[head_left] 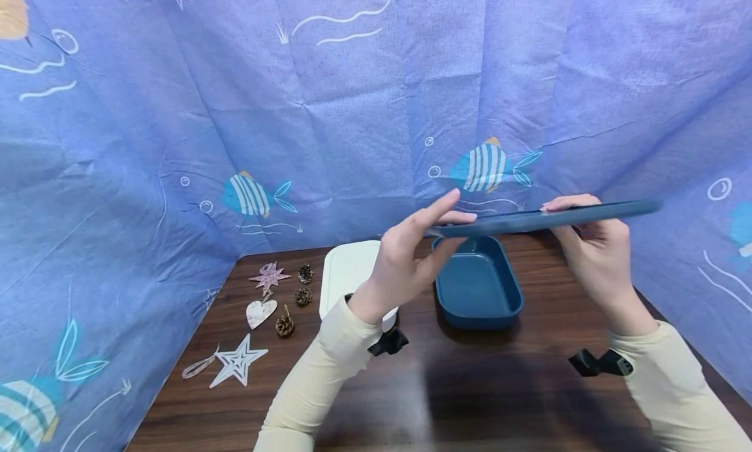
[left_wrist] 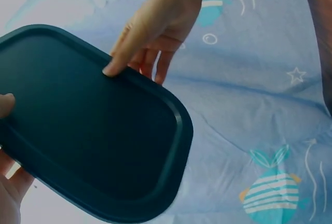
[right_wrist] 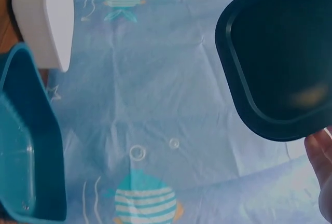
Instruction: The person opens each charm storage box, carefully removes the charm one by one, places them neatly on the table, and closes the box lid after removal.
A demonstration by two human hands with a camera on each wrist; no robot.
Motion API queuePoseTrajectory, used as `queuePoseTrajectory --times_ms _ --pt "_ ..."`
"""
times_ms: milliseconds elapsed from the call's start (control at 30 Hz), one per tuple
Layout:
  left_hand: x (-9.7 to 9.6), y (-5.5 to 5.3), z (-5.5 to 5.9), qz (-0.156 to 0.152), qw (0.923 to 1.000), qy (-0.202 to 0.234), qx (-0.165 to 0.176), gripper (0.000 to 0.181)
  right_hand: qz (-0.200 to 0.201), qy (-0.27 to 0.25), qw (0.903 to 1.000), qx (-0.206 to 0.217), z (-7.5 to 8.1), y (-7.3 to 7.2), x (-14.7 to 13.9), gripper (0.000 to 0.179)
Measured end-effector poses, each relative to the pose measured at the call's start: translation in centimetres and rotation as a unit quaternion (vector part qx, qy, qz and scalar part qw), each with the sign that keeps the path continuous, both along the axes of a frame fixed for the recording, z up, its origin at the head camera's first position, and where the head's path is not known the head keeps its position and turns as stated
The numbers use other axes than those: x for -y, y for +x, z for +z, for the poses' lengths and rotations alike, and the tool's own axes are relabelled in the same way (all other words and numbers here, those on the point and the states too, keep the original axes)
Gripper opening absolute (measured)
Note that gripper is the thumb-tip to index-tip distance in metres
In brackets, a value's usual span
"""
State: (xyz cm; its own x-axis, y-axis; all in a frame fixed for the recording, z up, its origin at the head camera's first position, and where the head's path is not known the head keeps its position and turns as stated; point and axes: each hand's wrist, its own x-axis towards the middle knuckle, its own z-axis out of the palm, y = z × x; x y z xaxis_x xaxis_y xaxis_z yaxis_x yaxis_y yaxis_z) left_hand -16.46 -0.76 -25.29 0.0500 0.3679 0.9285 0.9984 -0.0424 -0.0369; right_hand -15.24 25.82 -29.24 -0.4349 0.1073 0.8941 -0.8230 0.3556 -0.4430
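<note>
A dark blue rectangular lid (head_left: 523, 222) with rounded corners is held in the air, seen nearly edge-on in the head view. My left hand (head_left: 405, 259) pinches its left end between thumb and fingers. Farther along, my right hand (head_left: 596, 253) grips the lid's near edge, thumb on one face and fingers on the other. In the left wrist view the lid's broad face (left_wrist: 93, 115) shows, with a raised rim. Below and behind the lid, a blue box (head_left: 478, 285) stands uncovered on the table; the lid and left hand hide part of its far rim.
A white lidded box (head_left: 346, 275) stands left of the blue one, partly behind my left hand. On the left of the brown table (head_left: 376, 400) lie a pink star (head_left: 270, 277), a white heart (head_left: 260, 313), a white star (head_left: 237, 362) and several pine cones (head_left: 284, 324). A fish-print cloth (head_left: 364, 145) hangs behind.
</note>
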Motion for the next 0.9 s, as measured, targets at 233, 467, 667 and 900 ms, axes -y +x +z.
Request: queuePoseTrajectory --times_ms 233,467,667,900 --pt "0.4 -0.9 -0.6 0.039 0.9978 0.051 0.015 0.076 -0.033 -0.021 0.9991 0.016 0.0 0.3 0.7 0.020" --pt "0.4 -0.8 -0.4 0.033 0.9941 0.086 0.057 0.079 0.005 -0.076 0.9963 0.039 1.0 0.8 1.8 0.019" --pt "-0.5 -0.7 0.1 0.045 0.9864 0.119 0.104 0.077 0.121 -0.168 0.9771 0.048 1.7 0.7 2.9 0.018" --pt "-1.8 -0.8 -0.1 -0.024 0.9577 0.146 0.247 0.073 0.133 -0.207 0.9665 0.071 2.4 0.5 3.9 0.037"
